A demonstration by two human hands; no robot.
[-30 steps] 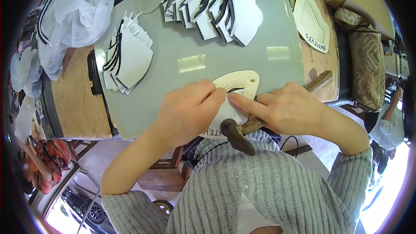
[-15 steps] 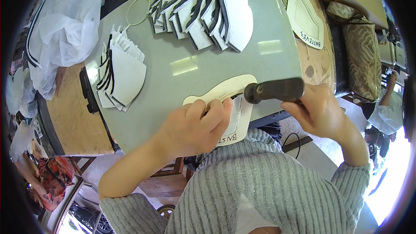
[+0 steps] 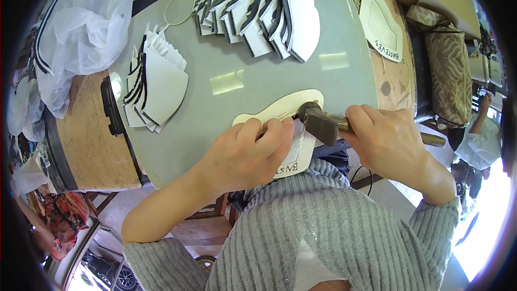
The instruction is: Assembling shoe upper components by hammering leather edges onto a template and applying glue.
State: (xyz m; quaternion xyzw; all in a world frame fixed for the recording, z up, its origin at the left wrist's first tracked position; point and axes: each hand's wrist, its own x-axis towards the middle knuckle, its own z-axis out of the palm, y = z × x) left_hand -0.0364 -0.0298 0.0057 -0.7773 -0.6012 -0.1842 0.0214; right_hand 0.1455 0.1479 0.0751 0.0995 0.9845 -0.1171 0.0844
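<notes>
Closed round the wooden handle of the hammer (image 3: 321, 127) with the right hand (image 3: 385, 136), close behind the head, fingers wrapped over with no gap to be seen. Curled low over the cream template (image 3: 293, 101) with the left hand (image 3: 250, 156), thumb and fingertips drawn together; cannot tell whether pinching something or only pressing down.

Spread beneath, a grey table (image 3: 215, 108), with a fan of white, dark-edged pieces (image 3: 269, 21) on the far side, well apart from both hands. At the near edge, left of the right hand's grip, the cream template, partly under the left hand and partly reaching toward the body. Nearer to the left hand, and touched by it. Pointed away and to the right with its rounded corner; covered through the middle, so cannot fix its long axis.

Overlapping that corner from above, the hammer head; cannot tell whether touching. Long axis of the handle roughly left to right, tail end out beyond the right hand.

Judged the relation that matters most: between hammer head and left fingertips, a dark sliver (image 3: 295, 116), just beside both, at the top of a white piece (image 3: 298, 136).
</notes>
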